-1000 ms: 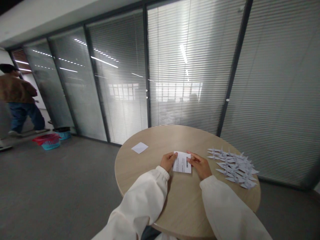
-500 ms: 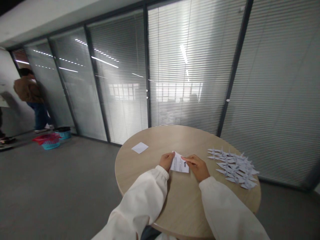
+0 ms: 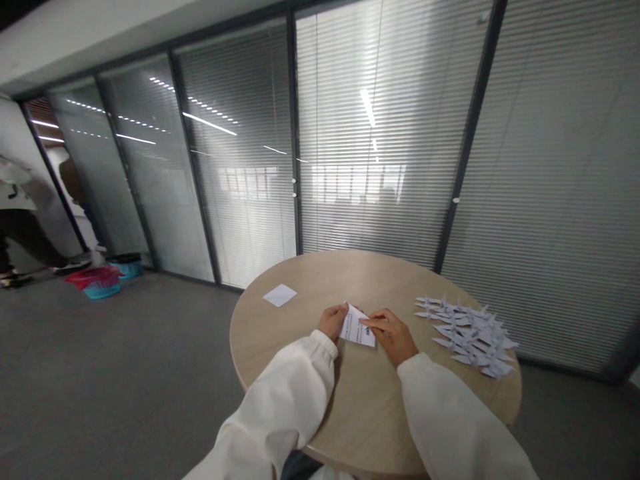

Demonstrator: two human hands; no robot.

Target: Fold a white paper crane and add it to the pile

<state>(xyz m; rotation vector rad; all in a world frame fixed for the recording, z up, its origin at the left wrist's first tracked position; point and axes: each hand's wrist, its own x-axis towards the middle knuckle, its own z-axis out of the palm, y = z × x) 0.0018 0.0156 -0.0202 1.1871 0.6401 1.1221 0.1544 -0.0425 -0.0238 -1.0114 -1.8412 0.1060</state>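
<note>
Turned since earlier, printed white paper [image 3: 357,327] now slants diagonally.

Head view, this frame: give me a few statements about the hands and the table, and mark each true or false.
1. The left hand and the right hand both touch a printed white paper. True.
2. Paper origami cranes lie in a pile to the right of the hands on the round wooden table. True.
3. A white paper square lies on the floor. False: it lies on the round wooden table, beyond the left hand.
4. The right hand wears a glove. False: it is bare, with a white sleeve at the wrist.
5. A second person stands at the table. False: the person is far off at the left of the view.
</note>
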